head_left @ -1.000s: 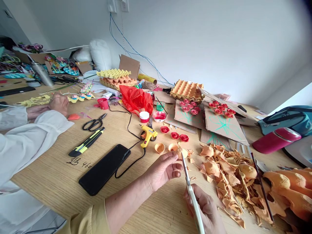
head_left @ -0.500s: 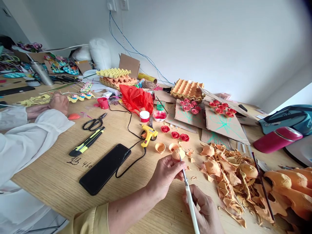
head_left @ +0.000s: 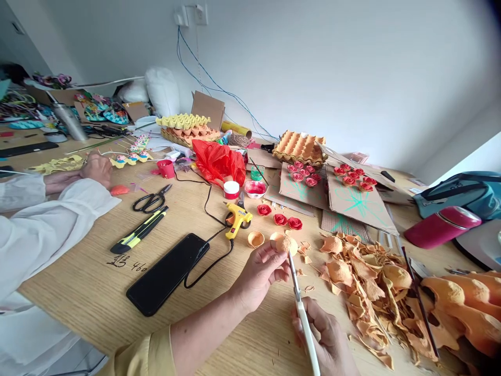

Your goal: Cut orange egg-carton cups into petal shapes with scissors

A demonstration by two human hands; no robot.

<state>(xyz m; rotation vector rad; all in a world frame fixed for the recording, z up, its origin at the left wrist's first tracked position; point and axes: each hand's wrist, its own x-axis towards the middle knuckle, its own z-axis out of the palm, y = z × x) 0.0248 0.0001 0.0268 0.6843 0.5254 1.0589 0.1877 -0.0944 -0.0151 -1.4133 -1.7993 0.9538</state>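
Between the fingers of my left hand [head_left: 260,274] is a small orange egg-carton cup [head_left: 287,245], its rounded bottom facing up. My right hand [head_left: 323,334] grips a pair of white-handled scissors [head_left: 307,329], whose blades touch the cup's near edge. Just behind my left hand stand two more cut cups, one an orange cup [head_left: 256,239] on its own, the other partly hidden by the held one. Three red paper roses [head_left: 279,219] sit beyond them. To the right lies a heap of torn egg-carton scraps [head_left: 368,292].
A yellow glue gun [head_left: 237,219], a black phone [head_left: 168,274], a utility knife [head_left: 140,230] and black scissors [head_left: 152,199] lie to the left. Another person's hand [head_left: 97,169] is at far left. Cardboard with red roses [head_left: 358,201] and a pink bottle [head_left: 442,227] stand right.
My left fingers have shifted on the cup, and it has turned slightly, with its rounded bottom more toward me. The scissor blades have stayed at its edge. The view has tilted a little.
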